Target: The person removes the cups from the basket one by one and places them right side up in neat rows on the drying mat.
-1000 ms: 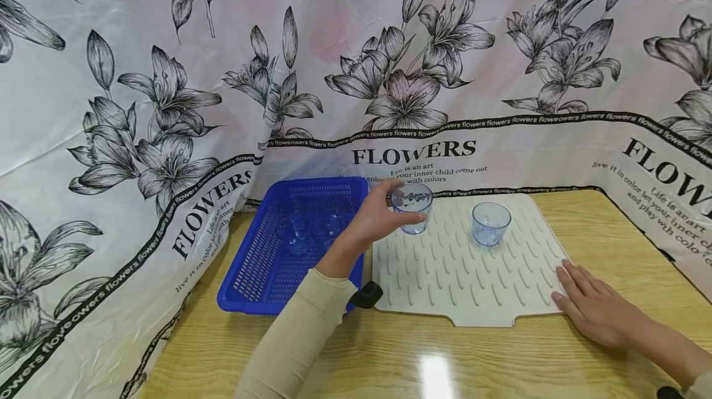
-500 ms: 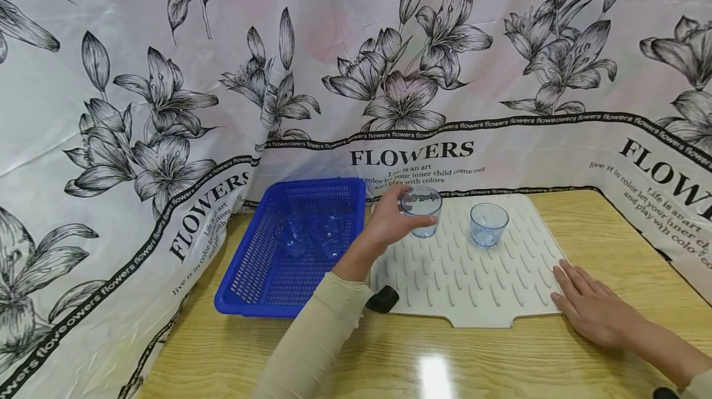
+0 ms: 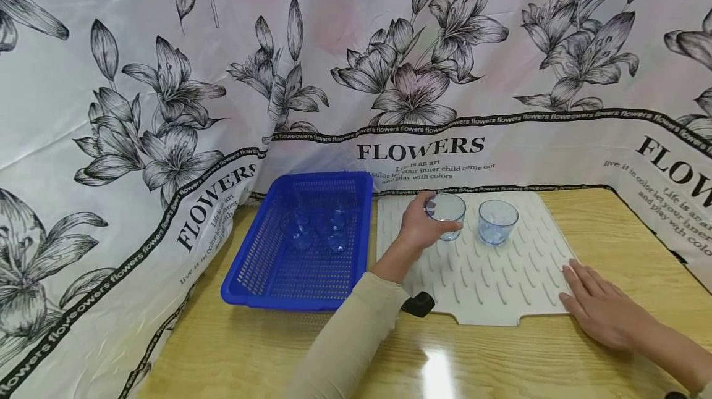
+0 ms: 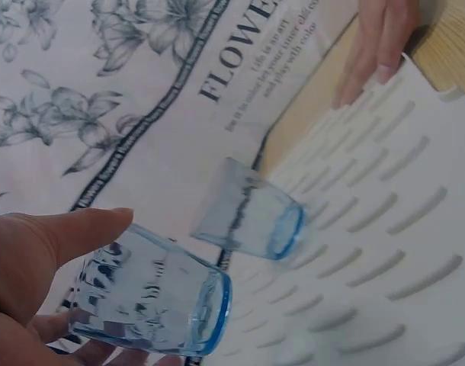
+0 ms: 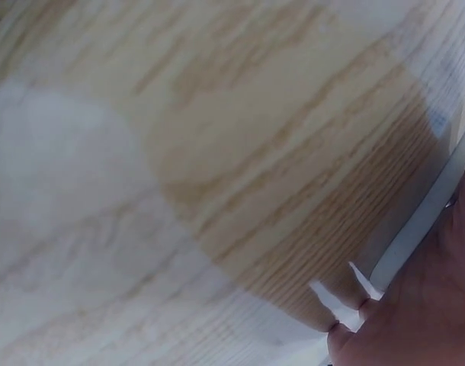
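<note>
My left hand (image 3: pixel 421 226) holds a clear, blue-tinted glass tumbler (image 3: pixel 448 212), the thumb curled along its near side and the fingers round its far left side; the tumbler's mouth faces up. It lies over the far part of a white drainage mat (image 3: pixel 489 291) with raised curved ridges, and whether its base touches the mat cannot be told. Just to its right, a second tumbler (image 3: pixel 497 223) of similar form stands upright on the mat, apart from the held one. My right hand (image 3: pixel 603 311) holds nothing, its fingers extended and lying along the mat's right edge; in the right wrist view it shows only in part, beside the mat's pale rim. To the left of the mat stands a blue perforated plastic basket (image 3: pixel 280 302), with several transparent glasses (image 3: pixel 301 235) grouped in its middle and far part, their number unclear. Mat and basket rest on a wood-grained surface (image 3: pixel 245 356). Behind them, and along the left and right, hangs a white cloth (image 3: pixel 328 93) printed with dark lilies and the word "FLOWERS". A pale sleeve (image 3: pixel 350 334) covers my left forearm, with a black object (image 3: pixel 419 304) at the wrist.
</note>
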Action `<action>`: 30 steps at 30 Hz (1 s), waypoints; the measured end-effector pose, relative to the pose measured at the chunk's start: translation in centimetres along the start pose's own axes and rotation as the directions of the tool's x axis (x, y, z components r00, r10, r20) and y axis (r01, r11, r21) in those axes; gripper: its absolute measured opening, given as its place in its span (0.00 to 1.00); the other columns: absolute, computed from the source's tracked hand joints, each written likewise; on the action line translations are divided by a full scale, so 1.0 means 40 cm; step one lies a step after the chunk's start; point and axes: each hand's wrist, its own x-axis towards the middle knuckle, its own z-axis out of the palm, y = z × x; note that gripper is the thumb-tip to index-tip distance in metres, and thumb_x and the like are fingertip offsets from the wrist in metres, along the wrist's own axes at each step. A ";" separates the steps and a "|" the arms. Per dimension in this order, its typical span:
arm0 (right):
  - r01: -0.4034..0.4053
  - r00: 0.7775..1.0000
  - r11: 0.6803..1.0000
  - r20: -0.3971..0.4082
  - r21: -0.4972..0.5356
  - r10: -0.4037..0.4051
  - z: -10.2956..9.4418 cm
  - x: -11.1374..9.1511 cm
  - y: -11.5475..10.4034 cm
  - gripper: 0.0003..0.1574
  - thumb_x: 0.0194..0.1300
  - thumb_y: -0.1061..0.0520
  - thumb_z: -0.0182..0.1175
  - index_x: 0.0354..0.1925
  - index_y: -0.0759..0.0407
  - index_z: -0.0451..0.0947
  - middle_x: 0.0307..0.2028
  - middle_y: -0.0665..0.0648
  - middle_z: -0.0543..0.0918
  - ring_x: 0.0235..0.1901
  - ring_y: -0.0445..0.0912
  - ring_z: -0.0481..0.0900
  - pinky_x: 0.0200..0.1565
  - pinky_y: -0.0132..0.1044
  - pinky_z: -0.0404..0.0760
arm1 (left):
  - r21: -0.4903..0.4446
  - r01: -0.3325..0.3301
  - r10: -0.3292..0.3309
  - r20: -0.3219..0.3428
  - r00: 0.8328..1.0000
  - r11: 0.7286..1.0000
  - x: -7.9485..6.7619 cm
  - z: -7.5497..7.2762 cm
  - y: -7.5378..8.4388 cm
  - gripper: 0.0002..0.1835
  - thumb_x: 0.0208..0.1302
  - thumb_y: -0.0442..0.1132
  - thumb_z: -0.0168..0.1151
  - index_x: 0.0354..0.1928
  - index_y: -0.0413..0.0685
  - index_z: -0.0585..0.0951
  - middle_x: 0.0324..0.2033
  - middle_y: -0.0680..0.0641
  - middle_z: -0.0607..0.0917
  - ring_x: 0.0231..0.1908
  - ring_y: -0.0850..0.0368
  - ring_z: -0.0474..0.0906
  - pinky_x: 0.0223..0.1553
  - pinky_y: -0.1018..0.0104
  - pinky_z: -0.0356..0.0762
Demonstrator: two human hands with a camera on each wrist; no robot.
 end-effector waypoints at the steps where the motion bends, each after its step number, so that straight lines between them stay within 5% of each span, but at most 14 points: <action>1: 0.001 1.000 1.000 -0.004 -0.004 -0.001 0.000 -0.003 0.002 0.41 0.85 0.48 0.37 0.76 0.81 0.43 0.74 0.83 0.45 0.74 0.77 0.38 0.67 0.75 0.45 | 0.003 0.003 -0.003 -0.007 1.000 1.000 0.004 0.013 -0.005 0.44 0.54 0.37 0.81 0.73 0.54 0.70 0.66 0.46 0.74 0.65 0.47 0.71 0.60 0.52 0.76; 8: 0.000 1.000 1.000 -0.001 0.002 0.000 0.004 -0.006 0.013 0.42 0.85 0.47 0.37 0.76 0.80 0.43 0.75 0.82 0.44 0.75 0.76 0.36 0.72 0.70 0.33 | 0.076 -0.014 0.018 -0.055 0.998 0.997 0.035 0.074 -0.054 0.43 0.51 0.41 0.83 0.70 0.56 0.73 0.61 0.48 0.77 0.60 0.50 0.74 0.59 0.53 0.76; 18: -0.008 1.000 1.000 -0.006 -0.023 0.008 -0.003 -0.010 0.002 0.42 0.85 0.47 0.38 0.76 0.80 0.45 0.75 0.82 0.47 0.74 0.77 0.41 0.68 0.74 0.48 | 0.141 -0.017 0.024 -0.042 0.999 0.990 0.074 0.110 -0.099 0.43 0.52 0.45 0.83 0.70 0.57 0.72 0.59 0.49 0.76 0.59 0.51 0.75 0.59 0.55 0.77; 30: -0.015 1.000 1.000 -0.008 -0.018 0.015 -0.008 -0.013 -0.008 0.42 0.85 0.46 0.39 0.76 0.79 0.46 0.75 0.82 0.48 0.75 0.76 0.41 0.68 0.74 0.48 | 0.099 0.001 0.005 -0.067 0.998 0.995 0.096 0.127 -0.109 0.43 0.52 0.45 0.83 0.70 0.59 0.72 0.62 0.49 0.75 0.63 0.50 0.73 0.63 0.53 0.74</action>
